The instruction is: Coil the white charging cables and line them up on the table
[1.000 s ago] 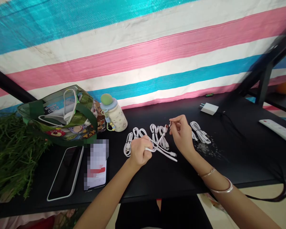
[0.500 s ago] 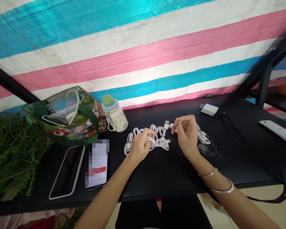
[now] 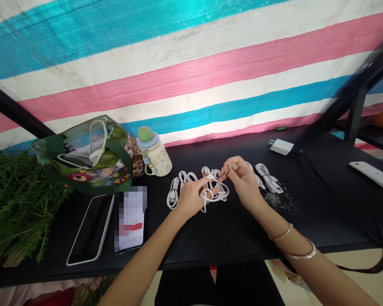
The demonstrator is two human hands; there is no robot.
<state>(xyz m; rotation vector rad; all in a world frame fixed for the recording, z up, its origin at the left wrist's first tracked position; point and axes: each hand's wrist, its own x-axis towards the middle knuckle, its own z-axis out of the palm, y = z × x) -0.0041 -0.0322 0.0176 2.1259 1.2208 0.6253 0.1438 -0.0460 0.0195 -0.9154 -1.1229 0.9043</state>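
Observation:
My left hand is closed around a coiled white USB cable, held just above the black table. My right hand pinches a thin dark twist tie at the top of that coil. The two hands meet over the cable. More coiled white cables lie on the table: one bundle to the left and another to the right.
A cartoon-print green bag and a small bottle with a green cap stand at the back left. Two phones lie near the front edge. Green foliage fills the far left. A white charger and power strip sit right.
The loose cable that trailed across the table is now gathered into a coil in my left hand. My right hand has moved left with the tie until it meets the coil.

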